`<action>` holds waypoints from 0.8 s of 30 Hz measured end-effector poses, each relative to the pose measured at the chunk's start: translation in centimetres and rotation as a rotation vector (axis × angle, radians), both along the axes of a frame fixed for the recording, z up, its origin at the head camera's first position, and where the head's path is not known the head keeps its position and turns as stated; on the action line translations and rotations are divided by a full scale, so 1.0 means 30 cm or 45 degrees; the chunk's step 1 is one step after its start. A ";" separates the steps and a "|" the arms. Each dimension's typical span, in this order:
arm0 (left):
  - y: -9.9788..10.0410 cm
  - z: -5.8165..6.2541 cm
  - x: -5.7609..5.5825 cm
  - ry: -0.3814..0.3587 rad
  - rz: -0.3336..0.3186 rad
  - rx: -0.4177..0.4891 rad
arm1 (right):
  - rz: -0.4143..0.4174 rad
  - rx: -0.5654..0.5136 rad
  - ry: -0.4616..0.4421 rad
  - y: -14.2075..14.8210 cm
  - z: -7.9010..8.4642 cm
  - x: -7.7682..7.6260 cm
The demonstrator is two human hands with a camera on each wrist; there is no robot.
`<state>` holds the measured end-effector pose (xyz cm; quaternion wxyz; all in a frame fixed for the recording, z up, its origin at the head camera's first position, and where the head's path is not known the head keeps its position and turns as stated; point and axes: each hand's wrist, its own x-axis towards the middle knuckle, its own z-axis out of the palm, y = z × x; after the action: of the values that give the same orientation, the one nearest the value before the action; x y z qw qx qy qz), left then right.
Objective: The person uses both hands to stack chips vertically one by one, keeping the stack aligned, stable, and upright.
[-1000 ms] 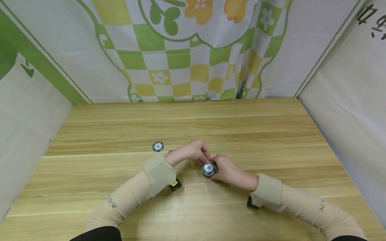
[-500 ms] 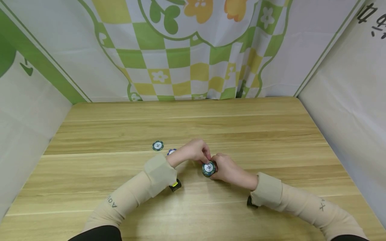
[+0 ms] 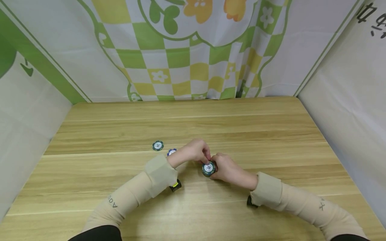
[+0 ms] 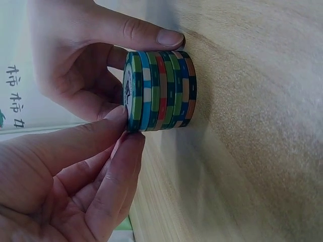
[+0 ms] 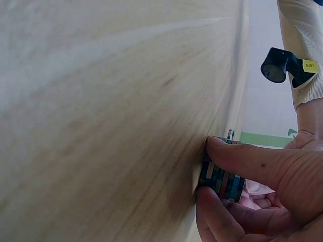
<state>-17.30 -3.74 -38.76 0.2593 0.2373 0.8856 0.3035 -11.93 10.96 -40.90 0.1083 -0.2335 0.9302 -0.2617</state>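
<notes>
From my feed I take this for a cloth-walled booth (image 3: 67,57), in what building I can't tell, since a wood-grain table (image 3: 241,134) lies under the left hand (image 3: 194,150) and right hand (image 3: 228,170), a flowered checkered curtain (image 3: 181,68) hangs beyond them, and white fabric (image 3: 349,90) flanks both.

Table (image 3: 169,120): we see wood grain beneath the left hand (image 3: 194,150) and right hand (image 3: 227,171).
Back drape (image 3: 181,60): green and yellow checks, beyond both.
Left sheet (image 3: 27,110): whitish, left of both.
Right sheet (image 3: 346,100): whitish, dark-lettered, right of both.
</notes>
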 end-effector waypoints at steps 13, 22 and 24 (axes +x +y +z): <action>0.006 0.002 0.003 0.014 0.011 -0.038 | -0.009 0.022 -0.002 -0.001 -0.001 0.000; 0.005 0.000 0.001 -0.012 0.024 -0.033 | -0.015 0.023 -0.006 -0.003 -0.001 0.001; 0.001 0.005 -0.001 0.001 0.019 -0.032 | -0.011 0.022 -0.004 -0.002 -0.002 0.001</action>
<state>-17.35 -3.72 -38.61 0.2596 0.2276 0.8913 0.2940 -11.89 10.92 -40.96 0.1105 -0.2283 0.9332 -0.2545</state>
